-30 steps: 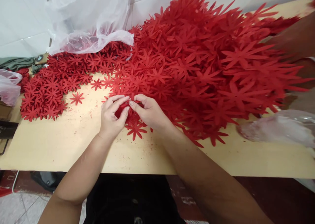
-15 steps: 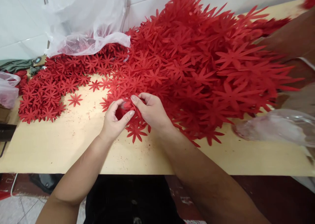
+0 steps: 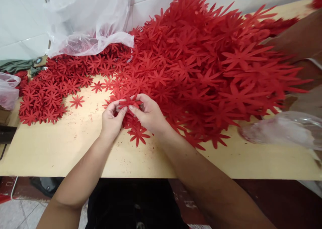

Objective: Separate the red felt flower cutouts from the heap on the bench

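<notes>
Pinching one thin red foam flower cutout (image 3: 128, 103) between them at the big pile's (image 3: 201, 64) seven-o'clock edge, left hand (image 3: 112, 120) and right hand (image 3: 148, 115) grip its floppy, light, tearable petals, best held near the centre.

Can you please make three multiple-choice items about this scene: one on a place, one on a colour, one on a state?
1. Where does the clear bag with flowers inside lie?
A. far left of the table, by the wall
B. on the floor
C. in the person's lap

2. What colour are the cut-out flowers?
A. blue
B. red
C. white

3. What are the left hand and right hand doing?
A. resting flat on the bare table
B. both pinching one flower between them
C. hanging below the table

Answers:
1. A, the bag lies at the table's far left against the white wall.
2. B, the whole pile is red.
3. B, fingers of both hands close on the same flower at the pile's near edge.
</notes>
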Action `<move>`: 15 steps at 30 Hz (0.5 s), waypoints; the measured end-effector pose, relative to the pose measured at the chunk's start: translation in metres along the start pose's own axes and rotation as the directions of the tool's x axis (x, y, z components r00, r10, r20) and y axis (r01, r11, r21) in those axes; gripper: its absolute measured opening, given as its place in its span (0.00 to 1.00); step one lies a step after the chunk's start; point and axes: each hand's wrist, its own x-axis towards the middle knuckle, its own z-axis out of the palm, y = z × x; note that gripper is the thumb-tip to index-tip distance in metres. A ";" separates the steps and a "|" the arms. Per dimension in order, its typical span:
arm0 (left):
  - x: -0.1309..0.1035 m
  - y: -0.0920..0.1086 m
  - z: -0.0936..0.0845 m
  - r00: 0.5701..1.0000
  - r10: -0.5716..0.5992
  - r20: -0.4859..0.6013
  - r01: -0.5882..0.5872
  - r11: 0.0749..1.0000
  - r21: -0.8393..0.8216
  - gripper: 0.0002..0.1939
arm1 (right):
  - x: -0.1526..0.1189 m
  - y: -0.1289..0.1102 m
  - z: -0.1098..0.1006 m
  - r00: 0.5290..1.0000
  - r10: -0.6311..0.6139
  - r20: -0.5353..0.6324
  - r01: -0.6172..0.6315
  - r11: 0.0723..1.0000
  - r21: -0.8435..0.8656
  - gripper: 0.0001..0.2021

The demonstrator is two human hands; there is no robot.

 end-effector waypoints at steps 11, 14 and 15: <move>-0.003 0.002 -0.001 0.981 -0.159 0.113 0.166 0.984 -0.062 0.12 | 0.000 0.004 -0.005 0.917 -0.357 -0.180 0.245 0.857 -0.453 0.09; -0.003 0.001 -0.002 0.985 -0.142 0.098 0.149 0.987 -0.065 0.10 | -0.002 -0.001 -0.005 0.930 -0.345 -0.125 0.258 0.857 -0.446 0.07; -0.003 0.001 -0.002 0.989 -0.127 0.079 0.132 0.990 -0.058 0.10 | -0.003 -0.002 -0.004 0.934 -0.339 -0.110 0.258 0.857 -0.447 0.06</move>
